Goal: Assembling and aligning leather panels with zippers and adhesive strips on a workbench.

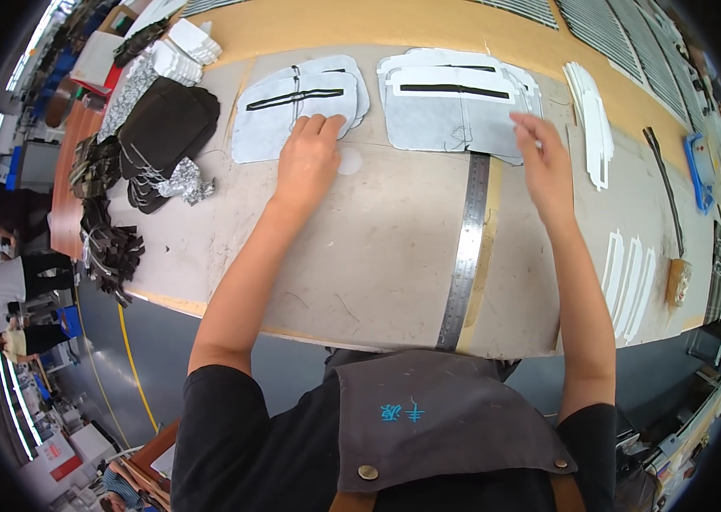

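A pale grey fabric panel (267, 136) with a black slit strip lies on top of a small stack at the left. My left hand (309, 160) rests over its lower right edge, fingers bent together against it; the thumb is hidden. To the right lies a second stack of pale grey panels (420, 124), its top one bearing a white frame (463, 75) around a black strip. My right hand (544, 162) is just beside that stack's right edge, fingers partly bent and apart, with nothing visible in them. A steel ruler (465, 247) runs from under this stack towards me.
Black fabric pieces (168, 124) are heaped at the left, near a bundle of dark strips (113, 252). White frame pieces (589, 119) lie at the right, with white strips (629, 277), a black strip (664, 188), a small wooden block (679, 283) and a blue tray (699, 175).
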Tool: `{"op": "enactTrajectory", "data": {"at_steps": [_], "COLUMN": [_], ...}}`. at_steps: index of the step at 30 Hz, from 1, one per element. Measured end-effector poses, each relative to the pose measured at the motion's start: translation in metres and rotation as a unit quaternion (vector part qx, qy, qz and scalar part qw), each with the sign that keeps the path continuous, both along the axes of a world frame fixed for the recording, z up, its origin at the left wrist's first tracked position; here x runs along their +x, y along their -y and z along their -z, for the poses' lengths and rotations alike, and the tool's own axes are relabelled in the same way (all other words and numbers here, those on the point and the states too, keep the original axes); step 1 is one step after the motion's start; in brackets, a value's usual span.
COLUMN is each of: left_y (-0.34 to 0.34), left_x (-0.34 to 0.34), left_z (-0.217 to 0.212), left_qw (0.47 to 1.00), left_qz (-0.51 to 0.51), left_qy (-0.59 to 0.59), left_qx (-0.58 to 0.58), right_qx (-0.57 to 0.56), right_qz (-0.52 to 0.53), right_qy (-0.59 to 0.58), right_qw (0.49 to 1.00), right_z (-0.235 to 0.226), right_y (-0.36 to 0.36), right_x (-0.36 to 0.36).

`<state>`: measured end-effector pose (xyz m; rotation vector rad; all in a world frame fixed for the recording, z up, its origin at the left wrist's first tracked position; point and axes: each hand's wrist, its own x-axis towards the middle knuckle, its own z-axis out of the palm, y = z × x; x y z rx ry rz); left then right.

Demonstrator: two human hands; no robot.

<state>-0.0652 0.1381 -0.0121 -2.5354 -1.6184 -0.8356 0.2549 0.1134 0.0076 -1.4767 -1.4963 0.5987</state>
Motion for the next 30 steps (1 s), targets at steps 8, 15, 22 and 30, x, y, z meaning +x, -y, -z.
{"op": "enactTrajectory", "data": {"at_steps": [8,15,22,30], "left_y": [-0.008,0.096,0.103,0.092], "left_x": [-0.012,0.077,0.114,0.093], "left_z": [0.007,-0.046,-0.009,-0.022], "left_qw": [0.975,0.965,0.988,0.946], "left_qz": [-0.068,0.154,0.125,0.092], "left_qy": [0.206,0.138,0.075,0.024], "left_qx": [0.043,0.160,-0.041,-0.310], "right_qx": [-0.113,-0.249,-0.308,-0.292], "right_qz": [-0.085,-0.141,-0.053,0.045], "right_qy": [-0.127,-0.379,-0.316,-0.139], "right_qw": [0.982,0.880,0.896,0.945], "right_z": [0.011,-0.012,0.013,-0.016], "right_y": [0.059,0.091,0.125,0.143], "right_x": [-0.007,-0.007,0.039,0.031]}}
